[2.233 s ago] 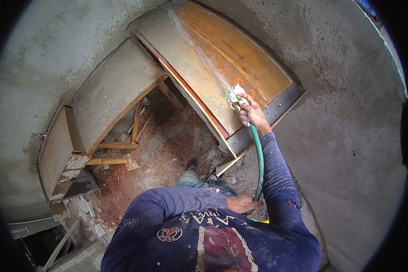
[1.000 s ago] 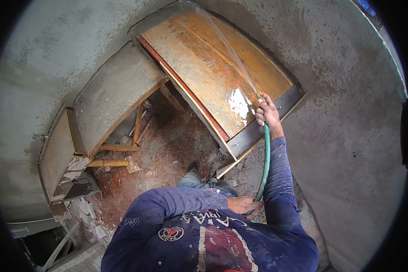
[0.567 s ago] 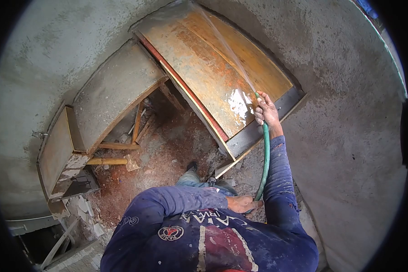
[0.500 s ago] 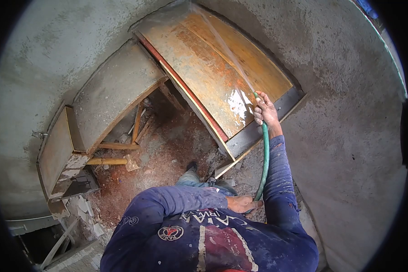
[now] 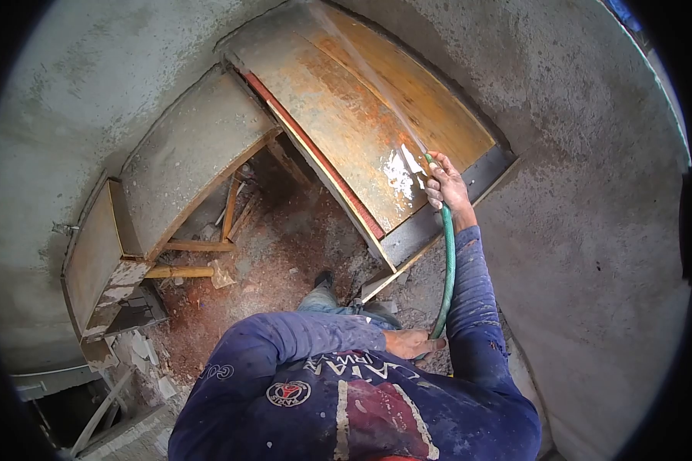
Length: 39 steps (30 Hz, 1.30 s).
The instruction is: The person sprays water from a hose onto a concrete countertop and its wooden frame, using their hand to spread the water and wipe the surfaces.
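My right hand [image 5: 444, 184] is raised and grips the end of a green hose [image 5: 447, 265]. Water sprays from it up and left across a curved, rust-orange wet formwork panel [image 5: 346, 107]. My left hand [image 5: 412, 343] is low by my chest and holds the same hose further down. A second, grey cement-coated curved panel [image 5: 188, 150] stands to the left of the wet one.
Curved grey plastered walls [image 5: 592, 230] surround me. The floor [image 5: 277, 261] is reddish dirt with rubble, and wooden braces [image 5: 196, 247] prop the grey panel. Broken concrete pieces [image 5: 142, 349] lie at lower left. My shoe [image 5: 324, 280] rests on the dirt.
My right hand shifted from left to right and then slightly back up and left, sweeping the spray over the orange panel. The left hand stayed put on the hose.
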Available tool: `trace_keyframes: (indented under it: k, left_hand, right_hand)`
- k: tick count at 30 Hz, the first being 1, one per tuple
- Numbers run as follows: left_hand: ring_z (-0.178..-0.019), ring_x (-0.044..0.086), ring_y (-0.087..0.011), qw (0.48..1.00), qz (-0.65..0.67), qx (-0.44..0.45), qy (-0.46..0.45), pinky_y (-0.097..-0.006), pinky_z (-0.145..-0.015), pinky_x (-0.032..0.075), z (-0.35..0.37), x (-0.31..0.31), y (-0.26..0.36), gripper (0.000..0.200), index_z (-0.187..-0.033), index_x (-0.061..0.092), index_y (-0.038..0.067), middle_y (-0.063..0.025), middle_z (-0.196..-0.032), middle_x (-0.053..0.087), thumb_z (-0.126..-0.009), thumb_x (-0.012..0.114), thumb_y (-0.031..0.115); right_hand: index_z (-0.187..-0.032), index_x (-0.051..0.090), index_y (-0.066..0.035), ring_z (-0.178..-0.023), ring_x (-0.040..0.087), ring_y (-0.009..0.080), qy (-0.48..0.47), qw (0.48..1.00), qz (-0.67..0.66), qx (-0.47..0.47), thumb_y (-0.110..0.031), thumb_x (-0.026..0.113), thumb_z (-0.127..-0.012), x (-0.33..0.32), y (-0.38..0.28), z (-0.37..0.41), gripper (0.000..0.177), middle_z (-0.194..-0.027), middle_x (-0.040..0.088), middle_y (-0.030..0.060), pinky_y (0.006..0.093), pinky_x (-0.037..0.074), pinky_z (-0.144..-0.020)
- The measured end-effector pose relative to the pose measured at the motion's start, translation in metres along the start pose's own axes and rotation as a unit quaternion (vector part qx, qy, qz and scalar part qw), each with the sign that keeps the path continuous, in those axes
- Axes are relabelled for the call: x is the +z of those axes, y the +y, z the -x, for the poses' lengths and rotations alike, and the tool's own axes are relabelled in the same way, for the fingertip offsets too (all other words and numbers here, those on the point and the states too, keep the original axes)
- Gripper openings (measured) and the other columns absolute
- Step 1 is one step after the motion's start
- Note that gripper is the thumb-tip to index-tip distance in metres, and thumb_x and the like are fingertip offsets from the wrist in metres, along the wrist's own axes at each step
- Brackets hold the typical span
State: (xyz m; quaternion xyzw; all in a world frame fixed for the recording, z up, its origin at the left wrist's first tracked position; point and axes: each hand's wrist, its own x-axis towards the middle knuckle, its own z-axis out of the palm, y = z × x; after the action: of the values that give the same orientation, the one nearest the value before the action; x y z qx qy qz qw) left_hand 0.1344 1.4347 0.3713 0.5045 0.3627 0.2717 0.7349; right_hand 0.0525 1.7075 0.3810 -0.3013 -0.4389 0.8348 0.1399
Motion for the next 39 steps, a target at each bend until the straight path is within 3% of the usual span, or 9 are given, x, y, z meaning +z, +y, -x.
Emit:
trace_keyframes:
  k: [28, 30, 34, 36, 39]
  left_hand:
    - [-0.061, 0.057, -0.0223, 0.999, 0.013, -0.004, 0.043, -0.0359, -0.065, 0.048, 0.007, 0.005, -0.003, 0.078, -0.063, 0.060, 0.004, -0.0064, -0.061, 0.058, -0.099, 0.024, 0.063]
    - [-0.062, 0.057, -0.0225, 0.998, 0.029, 0.025, 0.047, -0.0370, -0.065, 0.047, 0.013, 0.003, 0.012, 0.075, -0.063, 0.059, 0.005, -0.0064, -0.060, 0.057, -0.100, 0.026, 0.061]
    - [-0.063, 0.057, -0.0211, 0.998, 0.048, 0.032, 0.033, -0.0363, -0.065, 0.047, 0.016, 0.001, 0.018, 0.075, -0.063, 0.058, 0.005, -0.0060, -0.059, 0.056, -0.099, 0.027, 0.062]
    - [-0.060, 0.055, -0.0190, 1.000, 0.025, 0.002, 0.016, -0.0328, -0.063, 0.047, 0.015, 0.001, 0.018, 0.084, -0.057, 0.058, 0.005, -0.0046, -0.060, 0.058, -0.098, 0.017, 0.067]
    - [-0.060, 0.054, -0.0188, 0.999, 0.021, 0.020, 0.014, -0.0328, -0.063, 0.046, 0.006, 0.003, 0.003, 0.084, -0.057, 0.057, 0.005, -0.0046, -0.060, 0.057, -0.098, 0.016, 0.066]
  right_hand:
    - [-0.128, 0.047, -0.016, -0.041, 0.029, 0.0036, -0.142, 0.985, 0.039, 0.085, -0.008, 0.042, -0.100, 0.051, 0.028, -0.015, 0.029, -0.061, 0.034, -0.0064, 0.0210, 0.027, -0.031]
    - [-0.129, 0.047, -0.015, -0.041, 0.029, 0.0033, -0.130, 0.988, 0.036, 0.080, -0.009, 0.042, -0.101, 0.041, 0.020, -0.010, 0.029, -0.060, 0.033, -0.0065, 0.0212, 0.027, -0.031]
    - [-0.126, 0.047, -0.015, -0.038, 0.027, 0.0032, 0.010, 1.000, 0.007, -0.007, -0.012, 0.042, -0.102, 0.007, -0.001, 0.003, 0.025, -0.055, 0.029, -0.0080, 0.0205, 0.026, -0.030]
    - [-0.126, 0.045, -0.014, -0.037, 0.027, 0.0039, 0.045, 0.999, 0.007, -0.030, -0.014, 0.041, -0.102, -0.011, -0.005, 0.008, 0.024, -0.054, 0.028, -0.0078, 0.0208, 0.026, -0.030]
    - [-0.127, 0.045, -0.015, -0.038, 0.027, 0.0040, 0.062, 0.997, -0.004, -0.047, -0.014, 0.041, -0.102, -0.022, -0.007, 0.012, 0.025, -0.054, 0.028, -0.0075, 0.0207, 0.026, -0.030]
